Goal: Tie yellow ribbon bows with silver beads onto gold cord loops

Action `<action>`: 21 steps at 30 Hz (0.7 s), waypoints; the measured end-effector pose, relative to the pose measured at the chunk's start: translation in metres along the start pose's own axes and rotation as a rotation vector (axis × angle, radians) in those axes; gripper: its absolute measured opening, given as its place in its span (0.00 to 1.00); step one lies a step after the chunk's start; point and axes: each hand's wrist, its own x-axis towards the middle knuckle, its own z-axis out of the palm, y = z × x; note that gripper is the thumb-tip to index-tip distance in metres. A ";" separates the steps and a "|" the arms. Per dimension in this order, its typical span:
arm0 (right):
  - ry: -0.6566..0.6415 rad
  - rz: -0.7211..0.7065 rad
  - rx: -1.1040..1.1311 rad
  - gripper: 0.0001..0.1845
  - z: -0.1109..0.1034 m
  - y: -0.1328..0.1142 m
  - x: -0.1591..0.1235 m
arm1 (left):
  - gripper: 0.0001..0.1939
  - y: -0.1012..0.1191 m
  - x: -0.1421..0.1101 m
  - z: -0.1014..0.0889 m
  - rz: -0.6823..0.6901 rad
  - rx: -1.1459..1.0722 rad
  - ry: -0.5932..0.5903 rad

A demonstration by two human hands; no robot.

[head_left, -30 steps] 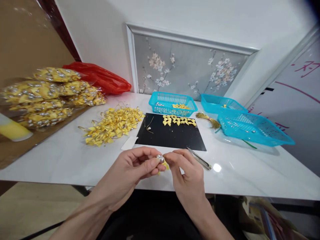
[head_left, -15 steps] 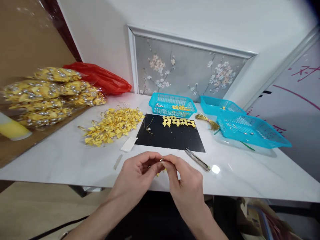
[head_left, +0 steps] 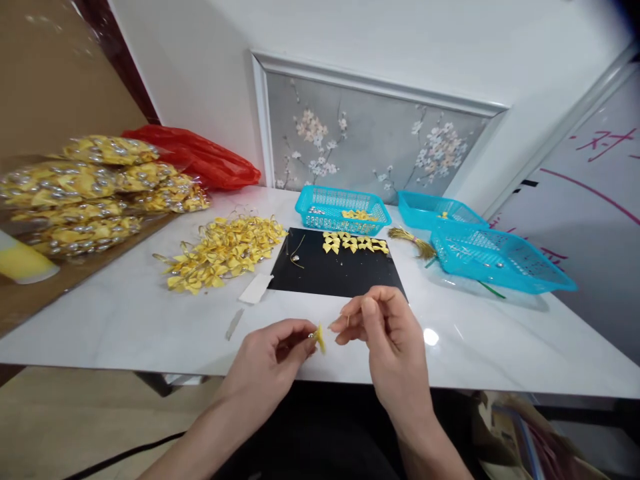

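Observation:
My left hand [head_left: 277, 353] is closed, thumb and fingertips pinching a small yellow ribbon bow [head_left: 321, 339] with a silvery bead at its side. To its right, and apart from it, my right hand [head_left: 393, 333] is closed in a pinch. A short bit of thin gold wire [head_left: 349, 321] shows at its fingers; whether it runs to the bow I cannot tell. Beyond the hands lies a black mat [head_left: 313, 275] with a row of flat yellow bows [head_left: 355, 243] along its far edge. A bent wire with a bead [head_left: 295, 259] rests on the mat's left part.
A heap of yellow bows [head_left: 227, 253] lies left of the mat. Blue baskets [head_left: 343, 197] stand at the back and right [head_left: 505, 260], near a bundle of gold wires [head_left: 413, 241]. Bagged bows [head_left: 70, 193], a red bag [head_left: 195, 160] and a white paper piece [head_left: 256, 288] are on the left.
My hands were together around a small bead; now they are apart. The right hand has moved right and up, covering the snips, and the yellow bow shows in my left fingers.

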 end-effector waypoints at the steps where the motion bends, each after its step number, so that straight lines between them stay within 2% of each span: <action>1: -0.014 0.010 0.033 0.10 0.001 0.000 0.001 | 0.10 -0.002 0.000 0.001 0.006 0.036 0.003; 4: -0.036 0.014 0.122 0.11 0.001 0.001 0.001 | 0.09 -0.005 0.000 0.004 0.005 0.040 -0.011; 8: -0.020 0.013 0.206 0.11 0.000 0.001 0.000 | 0.10 -0.003 -0.005 0.005 -0.068 -0.135 -0.101; 11: -0.050 0.055 0.165 0.07 -0.002 0.001 -0.004 | 0.10 0.000 -0.010 0.005 -0.075 -0.242 -0.094; 13: -0.061 0.091 0.098 0.04 -0.002 0.000 -0.008 | 0.08 0.001 -0.012 0.005 0.001 -0.257 -0.018; 16: -0.077 0.108 -0.085 0.07 -0.002 -0.002 -0.014 | 0.03 0.000 -0.014 0.005 0.198 -0.150 0.156; 18: -0.077 0.119 -0.177 0.10 0.000 -0.003 -0.016 | 0.05 -0.001 -0.016 0.006 0.319 -0.064 0.249; 21: -0.067 0.184 -0.179 0.12 0.003 -0.004 -0.019 | 0.10 -0.004 -0.018 0.007 0.462 -0.010 0.319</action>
